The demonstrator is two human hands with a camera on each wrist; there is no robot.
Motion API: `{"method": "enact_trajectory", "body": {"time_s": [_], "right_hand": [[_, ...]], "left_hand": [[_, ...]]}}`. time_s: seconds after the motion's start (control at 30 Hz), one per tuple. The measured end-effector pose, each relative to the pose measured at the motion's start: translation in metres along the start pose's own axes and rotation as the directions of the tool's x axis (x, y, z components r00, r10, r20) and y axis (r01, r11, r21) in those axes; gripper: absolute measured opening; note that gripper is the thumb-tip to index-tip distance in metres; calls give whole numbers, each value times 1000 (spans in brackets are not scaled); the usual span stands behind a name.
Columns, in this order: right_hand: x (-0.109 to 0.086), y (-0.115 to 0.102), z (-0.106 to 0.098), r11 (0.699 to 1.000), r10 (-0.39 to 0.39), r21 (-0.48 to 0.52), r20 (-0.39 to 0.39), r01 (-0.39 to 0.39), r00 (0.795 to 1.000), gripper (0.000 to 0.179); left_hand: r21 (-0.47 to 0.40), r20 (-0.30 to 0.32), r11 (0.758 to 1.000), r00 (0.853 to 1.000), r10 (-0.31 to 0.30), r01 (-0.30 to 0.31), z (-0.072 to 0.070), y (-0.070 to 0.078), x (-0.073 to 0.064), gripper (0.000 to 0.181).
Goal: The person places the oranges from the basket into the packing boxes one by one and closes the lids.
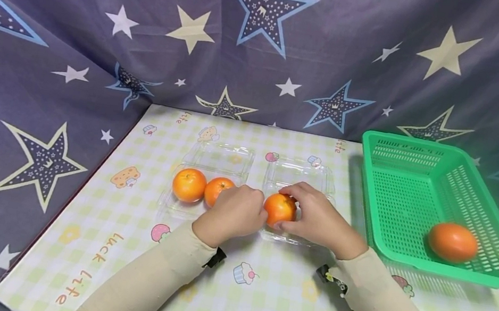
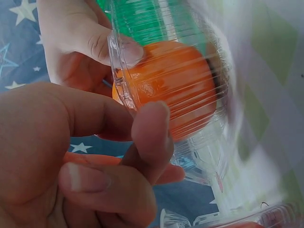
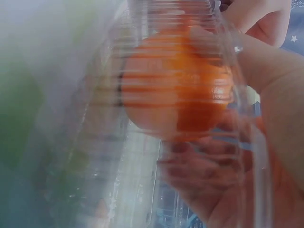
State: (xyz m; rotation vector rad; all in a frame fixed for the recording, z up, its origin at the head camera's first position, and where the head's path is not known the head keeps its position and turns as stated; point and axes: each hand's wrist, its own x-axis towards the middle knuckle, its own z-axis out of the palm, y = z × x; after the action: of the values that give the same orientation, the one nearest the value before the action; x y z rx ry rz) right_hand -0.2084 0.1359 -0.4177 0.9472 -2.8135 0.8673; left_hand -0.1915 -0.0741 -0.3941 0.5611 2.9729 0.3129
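Head view: a round, glossy orange fruit point(image 1: 279, 211) sits at the left side of a clear ribbed plastic container point(image 1: 287, 238), whose transparent lid point(image 1: 302, 173) lies folded back behind it. The right hand point(image 1: 319, 222) grasps the fruit, fingers over the far side and thumb along the near side; both wrist views show the fruit through the ribbed wall. The left hand point(image 1: 237, 213) is curled at the container's left edge, but whether its fingers pinch the rim cannot be told.

Seating the fruit well probably calls for lowering it fully before loosening the right fingers, and keeping it to one side so room remains beside it. The thin wall looks likely to flex or slide, so light steadying at the rim should serve better than squeezing.

Just left stands a second clear plastic container point(image 1: 183, 210) with two round orange fruits point(image 1: 189, 185) side by side. On the right, a green perforated plastic basket point(image 1: 408, 195) holds one oval-looking orange fruit point(image 1: 453, 243). A pale checked cloth covers the bench point(image 1: 116, 205); behind hangs a dark, star-printed curtain point(image 1: 156, 66).
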Motion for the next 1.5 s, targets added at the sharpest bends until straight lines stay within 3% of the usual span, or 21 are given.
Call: {"method": "enact_trajectory", "body": {"time_s": [1.5], "right_hand": [[-3, -7, -13, 1000, -13, -15, 14, 13, 1000, 60]], "left_hand": [[-5, 17, 1000, 1000, -12, 12, -1, 1, 0, 30]]}}
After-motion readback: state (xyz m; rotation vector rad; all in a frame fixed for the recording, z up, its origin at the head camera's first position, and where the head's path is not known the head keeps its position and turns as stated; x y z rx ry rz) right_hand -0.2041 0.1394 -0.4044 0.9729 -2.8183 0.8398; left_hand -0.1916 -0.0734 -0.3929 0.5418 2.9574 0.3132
